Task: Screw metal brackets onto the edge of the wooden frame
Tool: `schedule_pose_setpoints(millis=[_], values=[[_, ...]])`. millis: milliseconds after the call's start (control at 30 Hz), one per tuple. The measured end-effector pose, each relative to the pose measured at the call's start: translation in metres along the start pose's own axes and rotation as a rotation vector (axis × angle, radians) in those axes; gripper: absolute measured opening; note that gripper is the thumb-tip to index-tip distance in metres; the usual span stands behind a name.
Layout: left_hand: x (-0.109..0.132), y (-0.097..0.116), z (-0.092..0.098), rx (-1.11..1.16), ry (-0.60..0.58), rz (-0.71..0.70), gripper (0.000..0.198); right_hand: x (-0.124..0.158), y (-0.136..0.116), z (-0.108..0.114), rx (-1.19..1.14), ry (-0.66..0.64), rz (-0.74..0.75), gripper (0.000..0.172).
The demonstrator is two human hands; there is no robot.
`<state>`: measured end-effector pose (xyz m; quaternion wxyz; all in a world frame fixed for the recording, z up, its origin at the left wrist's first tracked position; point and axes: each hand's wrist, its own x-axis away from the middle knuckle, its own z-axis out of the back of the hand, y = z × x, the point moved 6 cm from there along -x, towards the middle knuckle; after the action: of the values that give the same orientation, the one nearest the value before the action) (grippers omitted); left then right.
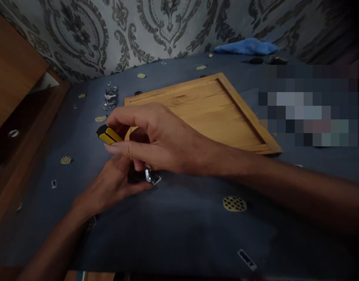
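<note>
My right hand [156, 136] is closed around a yellow and black handle [109, 134], which sticks out between thumb and fingers. Beneath it, my left hand [109, 183] reaches in from the lower left, its thumb touching a small shiny metal piece [148, 175]. Its other fingers are partly hidden behind my right hand. Just behind both hands lies a framed wooden panel [202, 113] on the dark patterned cloth [191, 234]. The far end of the yellow and black tool is hidden by my hands.
Several metal hinges [111, 97] lie beyond my hands, left of the panel. A blue cloth [246, 47] and a dark tool [269, 59] are at the back right. Wooden furniture [30, 144] borders the left side. Part of the right side is pixelated.
</note>
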<state>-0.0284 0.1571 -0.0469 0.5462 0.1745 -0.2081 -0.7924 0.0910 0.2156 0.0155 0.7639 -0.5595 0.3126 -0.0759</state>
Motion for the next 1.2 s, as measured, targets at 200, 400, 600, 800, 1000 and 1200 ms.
schedule_pose_setpoints(millis=[200, 400, 600, 800, 1000, 1200], values=[[0.0, 0.002, 0.001, -0.018, -0.014, 0.021, 0.032, -0.002, 0.003, 0.003, 0.033, 0.107, -0.011, 0.025], [0.001, -0.001, -0.001, -0.014, -0.017, 0.01, 0.035, 0.0, 0.0, 0.002, 0.082, 0.032, 0.004, 0.01], [0.0, 0.0, -0.001, 0.025, -0.025, 0.055, 0.036, 0.003, -0.009, 0.012, 0.138, 0.168, 0.068, 0.011], [-0.001, 0.004, 0.001, 0.054, -0.021, 0.056, 0.029, 0.001, -0.007, 0.014, 0.273, 0.141, -0.009, 0.017], [-0.002, 0.005, 0.001, 0.036, -0.024, 0.051, 0.03, 0.001, -0.001, 0.01, 0.238, 0.102, -0.025, 0.012], [-0.002, 0.004, 0.001, 0.035, -0.039, 0.074, 0.035, 0.0, 0.001, 0.008, 0.231, 0.089, -0.025, 0.014]])
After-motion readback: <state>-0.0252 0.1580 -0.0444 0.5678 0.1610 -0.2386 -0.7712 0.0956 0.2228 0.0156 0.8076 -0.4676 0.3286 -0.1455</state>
